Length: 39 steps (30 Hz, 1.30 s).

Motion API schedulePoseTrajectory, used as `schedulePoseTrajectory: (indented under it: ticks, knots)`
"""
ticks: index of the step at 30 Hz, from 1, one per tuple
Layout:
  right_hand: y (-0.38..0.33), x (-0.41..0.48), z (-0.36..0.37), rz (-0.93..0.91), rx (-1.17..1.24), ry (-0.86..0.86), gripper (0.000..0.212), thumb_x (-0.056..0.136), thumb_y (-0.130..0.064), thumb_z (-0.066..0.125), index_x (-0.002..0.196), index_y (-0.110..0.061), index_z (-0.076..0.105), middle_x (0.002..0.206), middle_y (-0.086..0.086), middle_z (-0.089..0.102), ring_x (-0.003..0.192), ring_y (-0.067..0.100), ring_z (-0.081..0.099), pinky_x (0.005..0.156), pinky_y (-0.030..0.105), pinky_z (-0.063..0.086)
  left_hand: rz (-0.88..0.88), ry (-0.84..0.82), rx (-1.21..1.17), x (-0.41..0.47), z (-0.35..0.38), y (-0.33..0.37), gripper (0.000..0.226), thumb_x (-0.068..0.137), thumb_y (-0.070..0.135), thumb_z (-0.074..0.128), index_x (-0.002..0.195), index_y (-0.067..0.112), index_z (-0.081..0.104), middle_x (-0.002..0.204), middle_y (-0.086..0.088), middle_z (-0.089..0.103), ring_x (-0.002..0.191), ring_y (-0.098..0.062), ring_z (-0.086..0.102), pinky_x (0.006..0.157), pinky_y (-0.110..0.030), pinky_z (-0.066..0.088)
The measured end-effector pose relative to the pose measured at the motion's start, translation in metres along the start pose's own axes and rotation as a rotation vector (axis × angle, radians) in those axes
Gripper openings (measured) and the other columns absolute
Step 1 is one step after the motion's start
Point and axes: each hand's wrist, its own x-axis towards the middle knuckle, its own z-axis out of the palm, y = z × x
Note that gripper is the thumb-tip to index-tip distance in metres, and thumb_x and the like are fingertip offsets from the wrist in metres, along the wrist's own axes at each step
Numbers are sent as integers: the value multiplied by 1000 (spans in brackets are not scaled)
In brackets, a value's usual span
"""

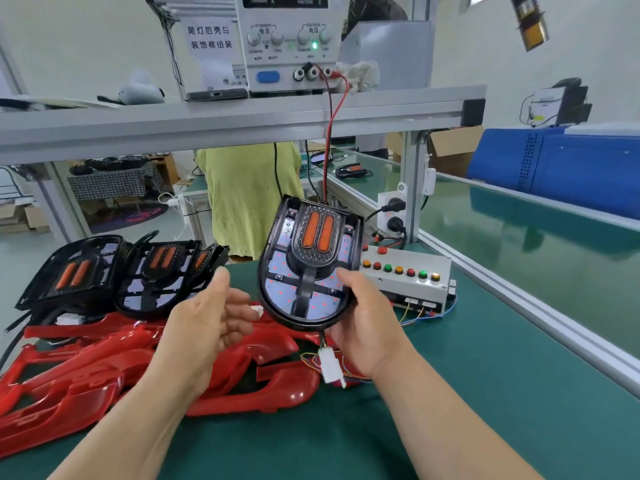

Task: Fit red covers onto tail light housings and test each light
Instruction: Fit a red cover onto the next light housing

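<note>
Power supply [287, 46] at 12 o'clock: CURRENT, VOLTAGE; sign [209, 38] beside it: 尾灯后壳与装饰框组装. Right hand [367, 327] grips tail light housing [308, 265], left hand [207, 320] released. Red covers [86, 382] at 8 o'clock, button box [408, 278] at 3.

The raised housing [304, 265] is black, with two orange strips and red dots speckling its pale board. At nine o'clock from it lie more black housings [72, 275], and at seven o'clock glossy red covers [86, 386]. The mat [485, 393] is dark green. At three o'clock a white box [408, 291] carries red, green and amber buttons.
</note>
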Motion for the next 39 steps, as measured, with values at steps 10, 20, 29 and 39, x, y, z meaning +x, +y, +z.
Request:
schedulePoseTrajectory:
  ticks: [10,20,29,39]
  knots:
    - [-10,-12,-6,179,0,-168,35,83,-33,59,102,-13,79,107,8,76,97,22,72,80,31,57,71,135,-17,16,-31,-5,54,96,61,40,133,23,51,128,3,59,117,-14,59,93,-41,49]
    - [-16,-26,-13,387,-148,-286,44,82,-36,58,115,-10,73,118,14,70,110,30,65,105,45,44,-336,-46,-387,19,-73,24,77,98,65,29,132,1,54,123,-19,66,117,-27,62,87,-38,55]
    - [-16,-38,-8,637,-278,-334,46,84,-27,56,120,-2,67,117,19,68,103,31,66,99,46,51,-236,-274,81,-6,-85,33,83,81,77,40,133,13,51,116,-16,71,90,-22,74,53,-27,59]
    - [1,-33,-7,852,-592,-472,34,90,-33,51,84,-22,82,90,-3,78,81,8,73,76,24,57,32,-562,325,-45,-60,22,92,61,84,66,135,32,48,125,3,68,97,-7,69,71,-19,50]
